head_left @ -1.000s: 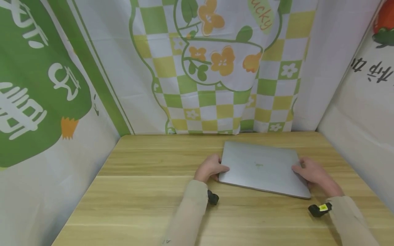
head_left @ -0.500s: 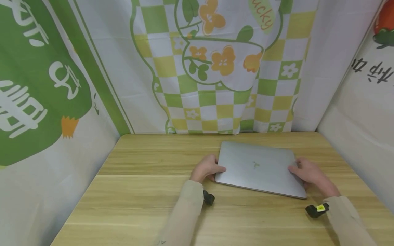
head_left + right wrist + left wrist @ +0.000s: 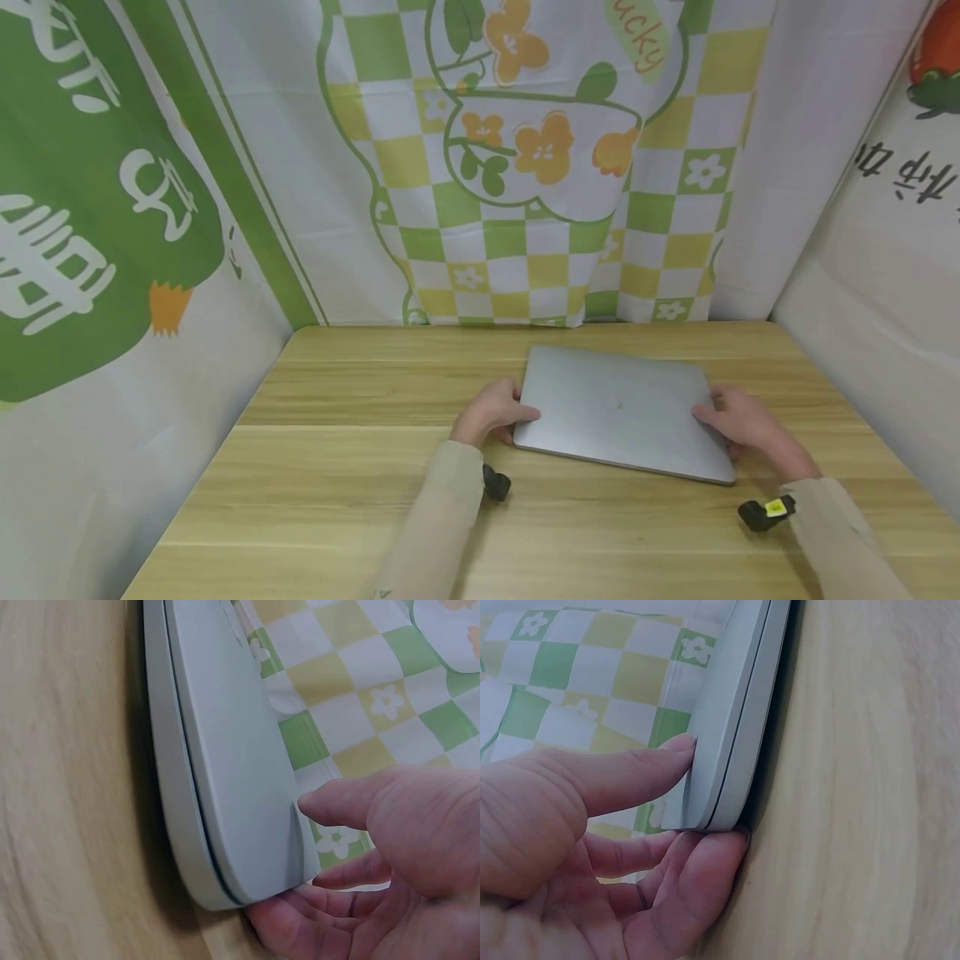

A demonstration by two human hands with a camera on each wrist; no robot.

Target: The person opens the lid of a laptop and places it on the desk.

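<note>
A closed silver laptop (image 3: 615, 417) lies a little skewed on the wooden table, right of the middle, its lid facing up. At its left edge my left hand (image 3: 495, 410) grips it, thumb on the lid and fingers at the side and underneath. The left wrist view shows that thumb (image 3: 645, 776) pressing the lid while the fingertips (image 3: 712, 862) touch the lower edge. My right hand (image 3: 742, 417) holds the opposite edge the same way; in the right wrist view its thumb (image 3: 337, 802) lies on the lid and its fingers (image 3: 289, 922) at the base.
The wooden table (image 3: 337, 500) reaches back to a hanging cloth (image 3: 525, 250) with green and yellow checks. Printed cloths also hang along the left side (image 3: 75, 250) and the right side (image 3: 885, 292). Black wrist cameras (image 3: 495, 483) sit at both cuffs.
The laptop has slid a short way left across the table, with both hands moving along with it. Their grip on its two edges looks the same.
</note>
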